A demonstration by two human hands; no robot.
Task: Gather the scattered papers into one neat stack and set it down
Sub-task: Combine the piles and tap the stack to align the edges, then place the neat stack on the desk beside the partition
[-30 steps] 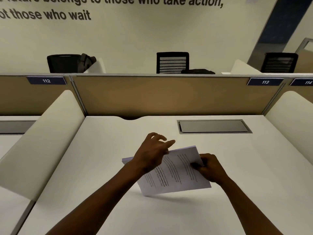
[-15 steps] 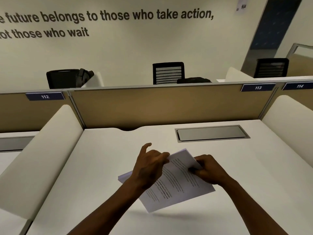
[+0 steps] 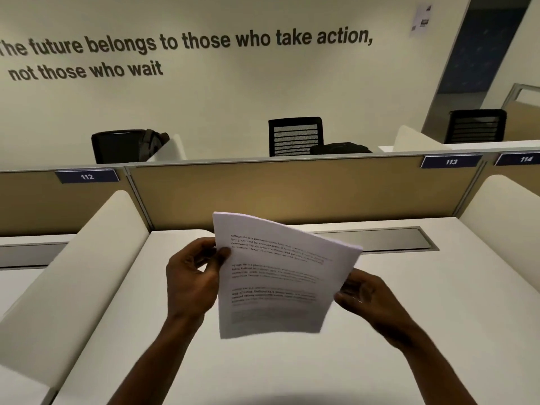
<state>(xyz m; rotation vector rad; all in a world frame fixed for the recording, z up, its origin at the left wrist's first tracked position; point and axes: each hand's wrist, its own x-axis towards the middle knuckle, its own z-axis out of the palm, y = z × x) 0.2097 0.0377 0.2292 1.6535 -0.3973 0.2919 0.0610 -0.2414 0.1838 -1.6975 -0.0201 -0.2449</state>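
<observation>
Above the white desk [image 3: 409, 302], a stack of printed papers [image 3: 277, 276] is held up in the air, tilted toward the camera. On its left edge the left hand [image 3: 193, 276] grips it, thumb in front. At its lower right edge the right hand [image 3: 365, 299] pinches it with curled fingers

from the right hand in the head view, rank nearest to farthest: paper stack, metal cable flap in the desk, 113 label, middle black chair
1. Paper stack: held by the right hand at its right edge.
2. Metal cable flap: set in the desk, just beyond the hand.
3. 113 label: on the divider top, to the right.
4. Middle black chair: behind the divider, by the wall.
</observation>
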